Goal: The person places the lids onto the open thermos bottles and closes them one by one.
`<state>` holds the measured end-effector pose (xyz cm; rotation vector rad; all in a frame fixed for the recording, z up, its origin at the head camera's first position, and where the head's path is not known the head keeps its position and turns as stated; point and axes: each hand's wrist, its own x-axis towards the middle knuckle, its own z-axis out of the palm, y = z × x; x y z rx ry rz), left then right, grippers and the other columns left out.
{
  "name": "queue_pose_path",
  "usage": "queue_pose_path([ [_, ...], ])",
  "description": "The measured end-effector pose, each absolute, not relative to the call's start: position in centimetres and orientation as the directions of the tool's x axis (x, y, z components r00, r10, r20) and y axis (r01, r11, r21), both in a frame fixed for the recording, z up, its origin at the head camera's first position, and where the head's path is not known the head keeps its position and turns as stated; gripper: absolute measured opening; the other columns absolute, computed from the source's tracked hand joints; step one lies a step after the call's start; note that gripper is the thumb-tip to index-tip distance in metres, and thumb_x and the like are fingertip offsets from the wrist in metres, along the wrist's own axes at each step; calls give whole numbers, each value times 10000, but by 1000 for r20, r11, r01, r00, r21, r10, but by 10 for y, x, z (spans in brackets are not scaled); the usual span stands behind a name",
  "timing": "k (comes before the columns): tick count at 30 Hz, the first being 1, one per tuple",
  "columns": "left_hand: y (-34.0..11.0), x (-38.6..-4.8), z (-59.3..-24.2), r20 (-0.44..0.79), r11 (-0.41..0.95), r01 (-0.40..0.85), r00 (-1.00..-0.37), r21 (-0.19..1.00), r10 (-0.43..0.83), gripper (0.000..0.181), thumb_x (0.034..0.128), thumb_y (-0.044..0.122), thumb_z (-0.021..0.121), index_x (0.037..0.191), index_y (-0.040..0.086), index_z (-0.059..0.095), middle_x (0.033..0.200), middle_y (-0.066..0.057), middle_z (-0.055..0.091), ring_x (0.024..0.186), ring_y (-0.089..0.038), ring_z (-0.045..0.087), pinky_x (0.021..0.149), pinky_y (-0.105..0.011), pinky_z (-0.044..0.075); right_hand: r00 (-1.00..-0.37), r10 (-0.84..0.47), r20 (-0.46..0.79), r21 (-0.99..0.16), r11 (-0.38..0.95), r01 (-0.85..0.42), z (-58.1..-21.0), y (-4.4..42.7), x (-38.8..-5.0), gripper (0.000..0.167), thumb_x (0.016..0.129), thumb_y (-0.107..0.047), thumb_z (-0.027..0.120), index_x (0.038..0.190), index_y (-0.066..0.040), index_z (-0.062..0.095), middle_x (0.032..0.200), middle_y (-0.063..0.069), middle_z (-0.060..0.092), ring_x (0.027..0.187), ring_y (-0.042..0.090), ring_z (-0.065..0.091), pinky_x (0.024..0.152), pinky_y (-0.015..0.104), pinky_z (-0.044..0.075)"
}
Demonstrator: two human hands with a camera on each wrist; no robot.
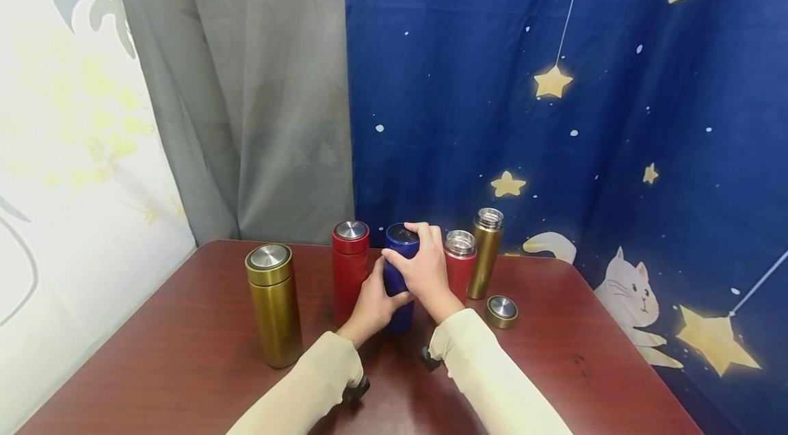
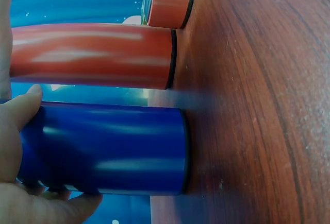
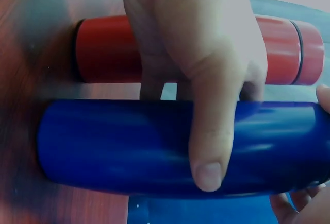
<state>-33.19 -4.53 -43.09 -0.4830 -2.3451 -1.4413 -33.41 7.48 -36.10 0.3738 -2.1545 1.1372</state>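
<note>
A blue bottle [image 1: 400, 319] with a dark top stands upright, both hands on it. My left hand [image 1: 375, 301] grips its body, the thumb across the front; in the left wrist view the hand [image 2: 13, 147] shows at the left edge on the blue bottle [image 2: 108, 149]. From above, my right hand [image 1: 427, 267] holds the lid [image 1: 402, 234], fingers around its rim. The right wrist view shows the left hand [image 3: 211, 80] across the blue bottle [image 3: 113, 144], while parts of the right hand [image 3: 309, 211] show at the right edge.
A lidded red bottle [image 1: 349, 278] and lidded gold bottle [image 1: 275, 319] stand left. Right are an uncovered red bottle [image 1: 458, 271], an uncovered gold bottle [image 1: 486, 257] and a gold lid [image 1: 501, 312]. A red lid [image 2: 172, 0] lies beyond the red bottle [image 2: 93, 54] in the left wrist view.
</note>
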Motion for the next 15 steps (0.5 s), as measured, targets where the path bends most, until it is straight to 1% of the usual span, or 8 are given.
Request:
queue_pose_path([
  [4, -45, -334, -431, 468, 439, 462, -878, 771, 103, 872, 782, 272, 821, 1452, 24, 321, 1303, -215, 559, 1145, -379, 579, 963, -535, 454, -714, 92, 694, -609, 605, -513, -362, 70, -335, 601, 720, -373, 866, 1192, -137, 577, 1117, 76, 505, 1014, 230, 527, 848, 373, 503],
  [8, -45, -335, -432, 455, 448, 446, -886, 775, 95, 905, 777, 276, 826, 1472, 34, 300, 1323, -216, 548, 1166, -382, 567, 977, -531, 443, -719, 100, 688, -597, 641, -482, -362, 68, -334, 635, 715, -449, 851, 1186, -142, 557, 1104, 69, 500, 1010, 215, 511, 834, 361, 495],
  [11, -45, -334, -433, 433, 437, 431, -896, 789, 102, 910, 778, 296, 828, 1477, 56, 298, 1331, -191, 546, 1170, -358, 568, 977, -531, 442, -730, 62, 680, -594, 631, -499, -360, 72, -333, 594, 756, -416, 827, 1213, -142, 564, 1126, 76, 516, 1041, 227, 493, 854, 393, 483],
  [15, -46, -334, -432, 427, 435, 426, -899, 793, 103, 903, 776, 290, 833, 1476, 73, 306, 1330, -161, 546, 1173, -325, 566, 990, -518, 437, -746, -56, 664, -601, 553, -577, -358, 81, -334, 504, 839, -272, 734, 1307, -161, 583, 1314, 70, 537, 1224, 248, 443, 997, 460, 405],
])
